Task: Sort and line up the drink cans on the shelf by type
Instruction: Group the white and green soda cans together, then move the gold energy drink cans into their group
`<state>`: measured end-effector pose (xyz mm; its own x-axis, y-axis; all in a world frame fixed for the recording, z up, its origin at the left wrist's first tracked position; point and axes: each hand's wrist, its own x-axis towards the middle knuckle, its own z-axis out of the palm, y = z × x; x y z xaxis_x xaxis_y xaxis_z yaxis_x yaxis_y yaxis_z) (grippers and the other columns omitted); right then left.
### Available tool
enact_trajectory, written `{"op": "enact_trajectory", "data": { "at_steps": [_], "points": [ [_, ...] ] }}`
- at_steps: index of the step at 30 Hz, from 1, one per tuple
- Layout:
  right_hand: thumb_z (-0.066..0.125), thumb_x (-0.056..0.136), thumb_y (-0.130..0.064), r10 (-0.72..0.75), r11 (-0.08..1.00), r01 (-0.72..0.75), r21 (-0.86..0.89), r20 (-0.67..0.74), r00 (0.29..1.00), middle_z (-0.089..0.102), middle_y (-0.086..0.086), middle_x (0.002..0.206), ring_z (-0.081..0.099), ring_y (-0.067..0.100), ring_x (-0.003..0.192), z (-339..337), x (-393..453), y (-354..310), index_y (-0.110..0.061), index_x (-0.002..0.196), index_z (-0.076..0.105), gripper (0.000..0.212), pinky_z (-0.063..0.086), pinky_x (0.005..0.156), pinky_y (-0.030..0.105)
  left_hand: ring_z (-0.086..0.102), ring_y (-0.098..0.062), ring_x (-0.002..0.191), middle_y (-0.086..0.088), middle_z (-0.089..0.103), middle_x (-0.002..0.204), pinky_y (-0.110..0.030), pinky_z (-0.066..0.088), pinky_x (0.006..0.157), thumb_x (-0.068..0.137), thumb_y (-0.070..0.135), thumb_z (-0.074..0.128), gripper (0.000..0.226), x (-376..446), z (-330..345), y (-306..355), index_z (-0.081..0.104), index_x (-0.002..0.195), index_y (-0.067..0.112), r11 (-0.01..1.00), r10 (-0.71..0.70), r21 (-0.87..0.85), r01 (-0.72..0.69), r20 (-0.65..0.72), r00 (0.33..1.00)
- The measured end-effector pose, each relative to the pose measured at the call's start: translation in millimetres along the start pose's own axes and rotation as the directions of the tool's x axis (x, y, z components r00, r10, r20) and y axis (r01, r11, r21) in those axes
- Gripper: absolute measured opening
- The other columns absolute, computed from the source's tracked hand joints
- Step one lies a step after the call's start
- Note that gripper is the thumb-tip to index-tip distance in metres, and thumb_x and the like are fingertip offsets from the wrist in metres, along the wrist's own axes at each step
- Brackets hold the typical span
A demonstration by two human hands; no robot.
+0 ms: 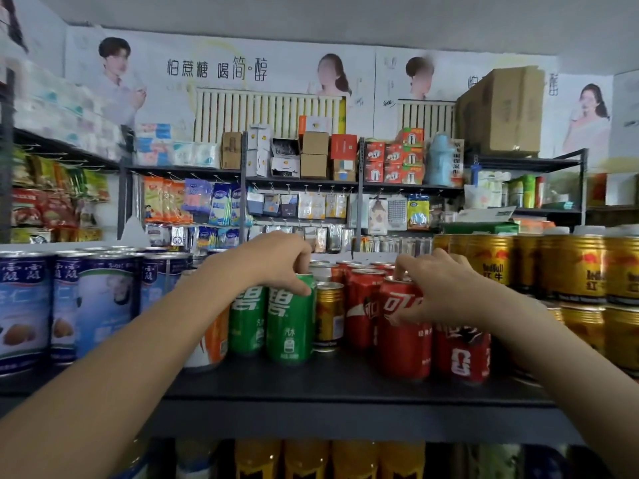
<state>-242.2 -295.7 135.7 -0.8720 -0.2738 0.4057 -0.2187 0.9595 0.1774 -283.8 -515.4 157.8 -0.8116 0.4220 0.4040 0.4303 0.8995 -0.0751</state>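
Shop shelf (345, 382) carries mixed cans. Left hand (276, 257) curls its fingers round a green can (290, 326) top; right hand (439, 288) grips a red can (401, 333), likely to regroup them by type.

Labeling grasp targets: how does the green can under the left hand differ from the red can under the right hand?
The green metal drink can has white lettering on green; the red metal cola can has white script on red. The green can stands left of centre beside another green can, the red one right of centre among other red cans. The left hand grips the green can's top; the right hand grips the red can's top and side. Both stand upright at the shelf front.
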Motion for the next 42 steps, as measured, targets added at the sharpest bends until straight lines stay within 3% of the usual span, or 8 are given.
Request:
{"op": "enact_trajectory", "data": {
  "at_steps": [6,11,17,23,30,36,39,42],
  "points": [
    [0.064,0.082,-0.042,-0.182,0.973,0.196,0.126,-0.115,0.977,0.048,0.001,0.134,0.042,0.019,0.125,-17,30,-25,-0.018,0.131,0.045,0.059,0.026,0.110,0.035,0.051,-0.014,0.091,0.005,0.052,0.096,-0.029,0.043,0.083,0.074,0.040,0.072,0.037,-6,13,4,0.043,0.087,0.021,1.000,-0.009,0.022,0.010,-0.021,1.000],
    [0.063,0.086,-0.027,-0.176,0.984,0.180,-0.007,0.192,0.966,0.049,0.007,0.134,0.046,0.025,0.121,-2,86,-55,-0.012,0.130,0.051,0.048,0.039,0.098,0.036,0.047,-0.013,0.089,0.008,0.049,0.094,-0.026,0.037,0.079,0.072,0.041,0.073,0.040,-14,19,1,0.043,0.090,0.022,0.999,0.024,0.038,-0.020,-0.113,0.993],
    [0.066,0.081,-0.037,-0.161,0.969,0.085,0.233,0.328,0.931,0.047,0.004,0.132,0.046,0.025,0.119,13,106,-53,-0.014,0.121,0.052,0.049,0.039,0.102,0.040,0.050,-0.016,0.087,0.002,0.054,0.096,-0.021,0.034,0.060,0.072,0.031,0.075,0.039,-14,5,1,0.045,0.092,0.017,1.000,0.014,0.019,-0.014,-0.005,1.000],
    [0.068,0.081,-0.025,-0.087,0.887,0.001,0.461,0.166,0.982,0.052,0.005,0.123,0.047,0.024,0.116,16,105,-52,-0.011,0.102,0.060,0.027,0.036,0.090,0.031,0.048,-0.013,0.087,0.003,0.052,0.098,-0.020,0.032,0.059,0.073,0.031,0.073,0.039,-12,7,-3,0.042,0.092,0.020,1.000,-0.010,0.009,0.010,0.046,0.999],
    [0.067,0.080,-0.012,0.020,0.768,0.021,0.640,-0.058,0.998,0.058,0.004,0.094,0.051,0.016,0.094,-58,84,-43,-0.008,0.072,0.059,0.012,0.035,0.089,0.030,0.053,-0.015,0.103,0.001,0.056,0.114,-0.030,0.044,0.084,0.077,0.033,0.070,0.041,-15,-2,-8,0.047,0.108,0.018,0.981,-0.025,-0.190,0.039,0.078,0.997],
    [0.063,0.084,-0.006,-0.045,0.508,0.177,0.843,-0.179,0.983,0.059,-0.001,0.082,0.057,0.012,0.087,-96,44,-4,-0.011,0.071,0.055,0.015,0.040,0.079,0.025,0.052,-0.011,0.104,-0.003,0.057,0.127,-0.029,0.033,0.096,0.072,0.026,0.074,0.078,-8,-27,18,0.031,0.138,0.017,0.546,-0.038,-0.837,0.025,0.005,0.999],
    [0.059,0.086,-0.008,-0.060,0.449,0.207,0.869,-0.202,0.978,0.056,0.002,0.090,0.055,0.015,0.092,-100,19,16,-0.012,0.074,0.054,0.013,0.042,0.081,0.028,0.059,-0.009,0.103,-0.001,0.066,0.110,-0.029,0.038,0.099,0.063,0.019,0.076,0.068,-1,-26,46,0.047,0.125,0.016,0.371,0.072,-0.927,-0.058,-0.033,0.997],
    [0.057,0.088,-0.011,-0.044,0.496,0.219,0.841,-0.227,0.973,0.057,0.007,0.101,0.056,0.014,0.093,-98,-11,40,-0.010,0.083,0.052,0.007,0.044,0.079,0.024,0.059,-0.014,0.109,-0.003,0.066,0.112,-0.037,0.034,0.107,0.046,0.030,0.080,0.085,13,-19,79,0.047,0.124,0.018,0.341,0.104,-0.936,-0.094,-0.062,0.993]
  ]
}}
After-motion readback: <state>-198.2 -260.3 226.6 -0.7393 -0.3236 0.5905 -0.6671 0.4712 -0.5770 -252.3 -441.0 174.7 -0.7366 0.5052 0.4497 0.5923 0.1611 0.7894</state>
